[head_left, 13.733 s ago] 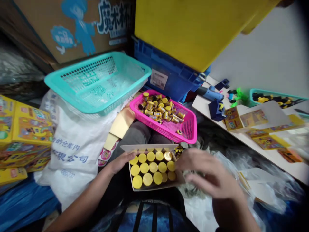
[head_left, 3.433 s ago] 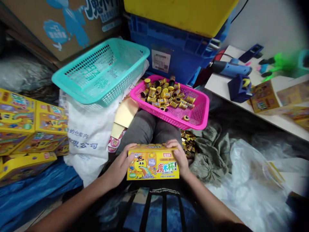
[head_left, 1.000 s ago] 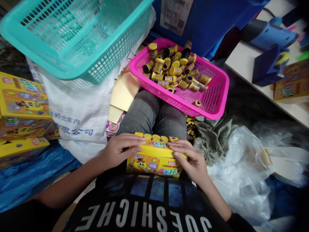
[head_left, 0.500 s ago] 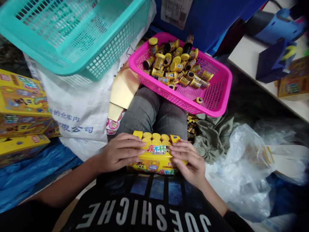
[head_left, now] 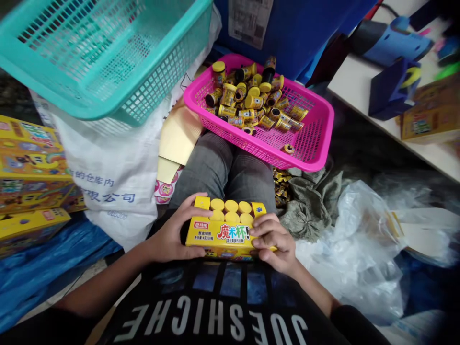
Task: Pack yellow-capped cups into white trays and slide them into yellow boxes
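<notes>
Yellow carton (head_left: 224,237) of yellow-capped containers, long axis left to right across the grey-trousered lap (head_left: 223,167), held at its ends by left hand (head_left: 170,235) and right hand (head_left: 273,242), fingers (head_left: 268,230) closed around it.

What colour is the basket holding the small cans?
The basket is bright pink, clearest in the head view.

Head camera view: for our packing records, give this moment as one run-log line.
left hand: holds yellow carton | right hand: holds carton's right end | yellow-capped canisters: in carton, caps showing | pink basket: more canisters, loose
</notes>
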Available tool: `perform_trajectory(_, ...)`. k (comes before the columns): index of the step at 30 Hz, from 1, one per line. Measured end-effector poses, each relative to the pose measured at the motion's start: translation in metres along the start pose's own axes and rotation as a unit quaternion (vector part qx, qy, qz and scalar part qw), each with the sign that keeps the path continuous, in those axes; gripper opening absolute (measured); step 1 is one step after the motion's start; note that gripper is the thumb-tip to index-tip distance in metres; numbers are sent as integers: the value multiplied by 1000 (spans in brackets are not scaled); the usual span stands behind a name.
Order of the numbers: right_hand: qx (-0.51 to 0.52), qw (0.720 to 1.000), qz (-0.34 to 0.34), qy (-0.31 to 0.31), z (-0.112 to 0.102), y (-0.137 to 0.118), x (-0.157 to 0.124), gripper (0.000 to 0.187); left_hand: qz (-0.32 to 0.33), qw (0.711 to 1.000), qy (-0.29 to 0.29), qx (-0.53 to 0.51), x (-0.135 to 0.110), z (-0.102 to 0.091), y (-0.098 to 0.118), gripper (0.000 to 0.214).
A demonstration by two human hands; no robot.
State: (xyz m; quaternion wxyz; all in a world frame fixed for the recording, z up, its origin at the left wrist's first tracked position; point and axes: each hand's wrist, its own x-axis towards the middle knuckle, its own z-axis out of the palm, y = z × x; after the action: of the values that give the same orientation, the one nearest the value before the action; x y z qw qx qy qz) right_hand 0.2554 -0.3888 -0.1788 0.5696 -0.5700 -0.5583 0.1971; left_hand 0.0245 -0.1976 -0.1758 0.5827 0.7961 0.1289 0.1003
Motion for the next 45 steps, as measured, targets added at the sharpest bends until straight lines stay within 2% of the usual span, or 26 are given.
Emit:
perform_trajectory(1, -10, 1000, -3, 0, -2, 0, 4, 34, 16, 1000, 16, 15, 1, -3, 4, 57)
perform_trajectory(4, -78, 997, 4, 15, -6, 8, 24, 46, 90, 987, 112, 67, 12, -10, 6, 57)
perform_trajectory(6, -122, 991, -13, 59, -7, 20, 43, 51, 158, 966, 164, 127, 24, -12, -4, 60)
perform_trajectory(8, -129, 985, -50, 100, -4, 36, 62, 52, 200, 941, 186, 201, 37, -10, -23, 66)
perform_trajectory(10, -135, 982, -78, 106, 2, 52, 75, 47, 190, 929, 201, 245, 47, -4, -43, 75)
perform_trajectory(13, -205, 969, -77, 118, 12, 71, 76, 28, 142, 935, 242, 219, 52, 13, -62, 87)
perform_trajectory(14, -226, 962, -74, 131, 15, 75, 73, 19, 135, 936, 255, 203, 52, 19, -65, 84)
perform_trajectory(16, -237, 957, -77, 148, 18, 80, 67, 3, 135, 934, 282, 174, 51, 29, -65, 67)
perform_trajectory(19, -231, 958, -105, 133, 19, 79, 64, 14, 150, 927, 307, 155, 52, 34, -61, 41)
perform_trajectory(23, -271, 951, -128, 77, 9, 62, 75, 23, 139, 917, 325, 183, 55, 34, -53, 42)
perform_trajectory(26, -306, 932, -183, 60, -14, 47, 90, 23, 116, 915, 324, 209, 52, 37, -53, 40)
perform_trajectory(27, -316, 924, -203, 77, -26, 43, 96, 21, 110, 914, 326, 215, 49, 38, -55, 40)
perform_trajectory(29, -338, 905, -208, 152, -58, 40, 111, 17, 112, 907, 333, 232, 42, 34, -60, 49)
perform_trajectory(31, -358, 883, -146, 267, -101, 43, 128, 14, 134, 888, 357, 258, 39, 19, -63, 51)
perform_trajectory(33, -363, 857, 22, 365, -154, 52, 145, 22, 172, 859, 388, 286, 47, -7, -53, 39)
perform_trajectory(35, -343, 823, 231, 390, -212, 67, 160, 33, 220, 845, 391, 293, 72, -35, -23, 36)
perform_trajectory(36, -332, 806, 296, 391, -240, 75, 166, 37, 248, 847, 369, 293, 91, -46, -1, 38)
perform_trajectory(38, -321, 781, 369, 388, -290, 92, 180, 36, 319, 854, 289, 294, 141, -57, 51, 39)
perform_trajectory(39, -320, 774, 382, 391, -310, 100, 186, 33, 335, 862, 223, 309, 172, -55, 77, 37)
perform_trajectory(41, -314, 763, 412, 386, -342, 114, 199, 28, 366, 872, 127, 300, 244, -36, 121, 28)
perform_trajectory(42, -309, 761, 425, 381, -354, 120, 205, 30, 361, 880, 54, 304, 284, -21, 135, 23)
perform_trajectory(44, -296, 760, 447, 367, -373, 131, 215, 38, 312, 899, -47, 305, 366, 17, 149, 17)
perform_trajectory(45, -288, 762, 456, 359, -381, 137, 218, 39, 259, 913, -83, 305, 407, 38, 149, 13)
